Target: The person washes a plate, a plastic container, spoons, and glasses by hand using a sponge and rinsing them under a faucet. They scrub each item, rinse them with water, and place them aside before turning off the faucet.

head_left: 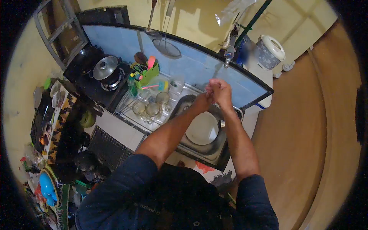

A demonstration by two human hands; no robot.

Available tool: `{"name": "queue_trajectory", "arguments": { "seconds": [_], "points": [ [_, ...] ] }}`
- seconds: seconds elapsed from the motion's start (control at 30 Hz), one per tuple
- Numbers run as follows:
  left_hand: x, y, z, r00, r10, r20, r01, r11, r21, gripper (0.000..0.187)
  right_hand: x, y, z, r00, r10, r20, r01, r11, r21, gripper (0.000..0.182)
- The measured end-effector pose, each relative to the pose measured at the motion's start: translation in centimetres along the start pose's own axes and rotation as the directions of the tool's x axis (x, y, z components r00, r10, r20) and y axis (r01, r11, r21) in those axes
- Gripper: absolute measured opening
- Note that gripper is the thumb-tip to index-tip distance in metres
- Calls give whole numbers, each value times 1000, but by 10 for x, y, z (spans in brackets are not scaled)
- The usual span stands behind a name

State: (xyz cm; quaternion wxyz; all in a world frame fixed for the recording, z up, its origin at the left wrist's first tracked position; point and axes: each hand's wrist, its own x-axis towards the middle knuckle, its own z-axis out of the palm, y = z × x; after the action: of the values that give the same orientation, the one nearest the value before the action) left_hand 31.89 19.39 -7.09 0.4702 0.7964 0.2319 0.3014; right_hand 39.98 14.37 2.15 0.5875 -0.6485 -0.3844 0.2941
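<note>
My left hand and my right hand meet over the back of the sink, below the tap. Their fingers are curled in against each other. Anything between them is too small or hidden to make out. Under my forearms, a round pale pan with a short handle lies in the basin. On the drainboard to the left stand several glass mugs.
A green utensil holder stands behind the mugs. Farther left, a lidded pot sits on the stove. A strainer hangs on the wall, and a rice cooker stands at the right.
</note>
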Motion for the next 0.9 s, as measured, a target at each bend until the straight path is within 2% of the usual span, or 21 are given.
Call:
{"name": "queue_trajectory", "arguments": {
  "seconds": [0.03,0.1,0.13,0.2,0.23,0.3,0.33,0.4,0.53,0.57,0.6,0.63,0.7,0.73,0.8,0.83,0.9],
  "points": [
    [-2,-1,-2,1000,1,1,-1,1000,0,25,3,2,-1,1000,0,-2,0,1000,0,16],
    [-8,-5,-4,976,-94,196,69,989,133,35,10,9,-3,995,-65,-79,75,987,140,16],
    [-5,-19,3,976,-93,199,67,989,133,35,10,14,-4,995,-65,-82,76,987,140,16],
    [2,-31,10,957,-255,140,227,955,191,50,11,20,-6,998,-11,-60,20,988,151,20],
    [2,-31,9,957,-253,143,224,956,191,50,12,22,-7,998,-11,-64,21,988,150,20],
    [0,-37,4,835,-496,237,497,866,59,61,12,20,-5,991,-70,-113,88,982,168,18],
    [2,-43,6,834,-497,242,497,865,63,61,11,16,-4,991,-67,-118,86,982,170,18],
    [8,-54,12,895,-444,27,431,881,197,63,11,5,-5,979,-103,-178,132,979,156,17],
    [1,9,-4,881,-468,61,466,883,55,60,19,2,-9,976,-167,-138,189,968,164,14],
    [0,14,1,950,-307,-48,306,951,-39,55,20,3,-10,986,-129,-110,138,987,78,14],
    [1,18,5,975,-143,-168,126,986,-111,50,21,6,-11,993,-87,-86,86,996,-9,15],
    [2,30,4,976,-141,-167,124,986,-111,50,22,15,-11,992,-88,-87,88,996,-9,15],
    [6,48,1,969,-60,-242,-13,956,-292,39,16,24,-6,967,-195,-165,142,946,-290,19],
    [5,48,0,965,-63,-253,-14,957,-291,39,16,23,-3,968,-198,-154,148,945,-290,19],
    [-1,49,-4,927,81,-367,-201,933,-300,29,12,13,0,990,-99,-102,82,983,-163,24],
    [0,35,-2,927,84,-365,-202,933,-298,29,10,4,-2,989,-100,-105,82,983,-161,24],
    [0,4,0,988,42,-147,-53,996,-75,25,6,-17,-14,960,-262,-101,200,890,-410,20]
  ]
}}
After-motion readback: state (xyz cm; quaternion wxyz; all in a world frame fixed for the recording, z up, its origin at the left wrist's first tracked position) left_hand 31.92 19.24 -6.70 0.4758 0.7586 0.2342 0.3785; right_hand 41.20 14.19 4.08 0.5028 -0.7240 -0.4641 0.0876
